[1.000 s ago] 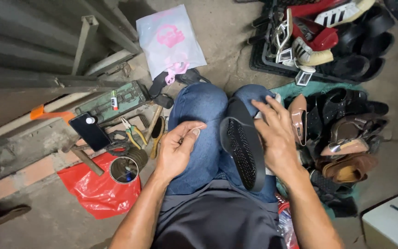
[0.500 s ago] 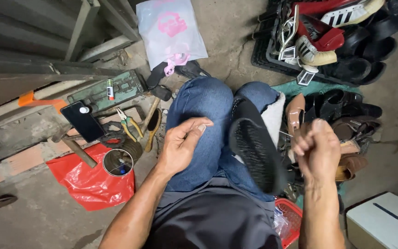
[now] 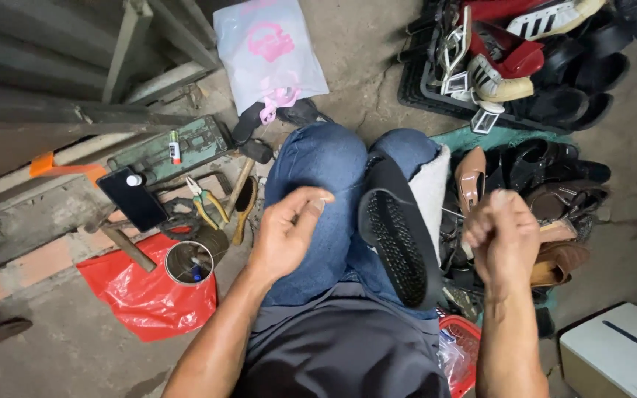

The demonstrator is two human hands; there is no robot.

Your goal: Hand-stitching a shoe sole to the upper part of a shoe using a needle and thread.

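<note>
Looking straight down onto blue-jeaned knees, and there it is — a black shoe with a studded rubber sole lying sole-up across the right thigh, toe toward the body. The left hand rests on the left thigh just beside it, thumb pinched to the fingertips; what sits between them is too small to tell. The right hand is raised to the right of the shoe, curled into a closed fist — clear of the sole. On the floor to the left: a round metal tin on a red plastic bag, yellow-handled pliers, a black smartphone. Right, a heap of brown and black shoes.
</note>
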